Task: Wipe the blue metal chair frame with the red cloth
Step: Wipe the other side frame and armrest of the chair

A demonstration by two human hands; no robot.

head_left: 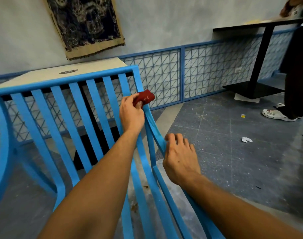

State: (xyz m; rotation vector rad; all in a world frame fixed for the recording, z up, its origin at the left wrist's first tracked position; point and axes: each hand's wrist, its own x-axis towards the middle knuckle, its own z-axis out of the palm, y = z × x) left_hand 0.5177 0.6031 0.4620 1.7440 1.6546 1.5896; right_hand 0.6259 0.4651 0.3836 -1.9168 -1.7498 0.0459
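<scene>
Left hand (131, 114): arm reaches forward and up across the slatted backrest, wrist slightly bent, fingers curled tight around a bunched red cloth (144, 99). The cloth is pressed against the right upright of the blue metal chair frame (64, 80), just below the top corner, where the armrest branches off.

Right hand (180, 157): lower and nearer the camera, back of the hand up, fingers and thumb hooked over the thin curved armrest (155, 130) of the same frame (grip looks loose; palm side hidden).

Frame: matte sky-blue paint, flat vertical slats, rounded top rail, curving side pieces. Brownish spots show on a lower slat near the seat.

Cloth: dark red, wadded into a small lump, with pale flecks on its surface.

Surroundings: a pale table top (69, 71) behind the chair carries a dark oval label, text too small to read. Fringed dark wall hanging (85, 25) with light line drawings, no legible writing. Blue wire-grid wall panels (164, 73). Grey speckled floor tiles (233, 152) with paper scraps. A second person's white clog (276, 114) stands beside a black pedestal table (261, 57), far right.
</scene>
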